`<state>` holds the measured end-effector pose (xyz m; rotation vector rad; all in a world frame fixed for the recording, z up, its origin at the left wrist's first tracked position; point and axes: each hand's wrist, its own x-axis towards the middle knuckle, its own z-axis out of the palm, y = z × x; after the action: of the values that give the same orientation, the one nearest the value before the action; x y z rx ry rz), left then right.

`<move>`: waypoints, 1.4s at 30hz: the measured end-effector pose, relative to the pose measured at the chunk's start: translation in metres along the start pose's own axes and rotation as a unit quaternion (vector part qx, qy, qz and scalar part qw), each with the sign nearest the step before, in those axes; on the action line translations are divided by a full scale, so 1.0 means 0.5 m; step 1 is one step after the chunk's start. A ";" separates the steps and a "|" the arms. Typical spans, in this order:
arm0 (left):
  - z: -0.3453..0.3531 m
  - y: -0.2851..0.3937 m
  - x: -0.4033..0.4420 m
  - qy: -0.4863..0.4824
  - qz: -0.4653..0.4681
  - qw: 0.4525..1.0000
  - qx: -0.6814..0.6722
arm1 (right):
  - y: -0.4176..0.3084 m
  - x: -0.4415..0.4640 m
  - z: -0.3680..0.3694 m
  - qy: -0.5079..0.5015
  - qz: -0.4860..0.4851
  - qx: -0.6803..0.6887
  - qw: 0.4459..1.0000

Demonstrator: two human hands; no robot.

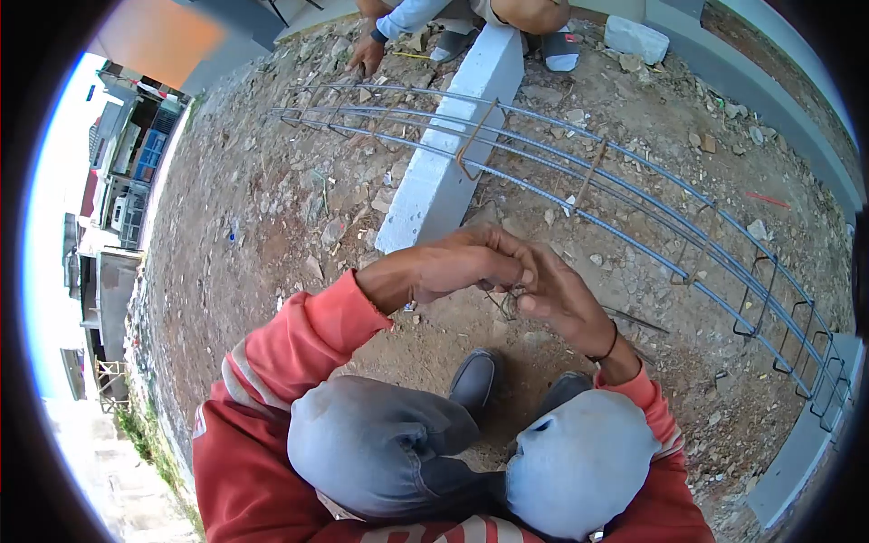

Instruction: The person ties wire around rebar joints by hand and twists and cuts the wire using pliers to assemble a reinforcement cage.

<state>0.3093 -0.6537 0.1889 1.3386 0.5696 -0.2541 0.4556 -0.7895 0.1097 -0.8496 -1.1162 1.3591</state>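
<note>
My left hand and my right hand meet above my knees, fingers pinched close together. Thin dark wire shows just below the fingertips; which hand grips it is hard to tell. Beyond my hands, a long cage of steel bars with bent stirrups runs from upper left to lower right. It lies across a pale block beam, and its right end rests near another grey block.
A co-worker's hand reaches to the ground at the top, beside their sandalled feet. A white block lies at the upper right. Rubble covers the soil. A thin rod lies right of my right hand.
</note>
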 end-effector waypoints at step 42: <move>-0.159 0.226 -0.020 -0.184 0.206 0.939 -0.206 | -0.362 0.209 0.261 0.473 0.095 -0.457 0.747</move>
<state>0.3366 -0.5529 0.2797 0.9395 0.0124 -0.0317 0.3752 -0.7186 0.3318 -2.1096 -0.7957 0.2440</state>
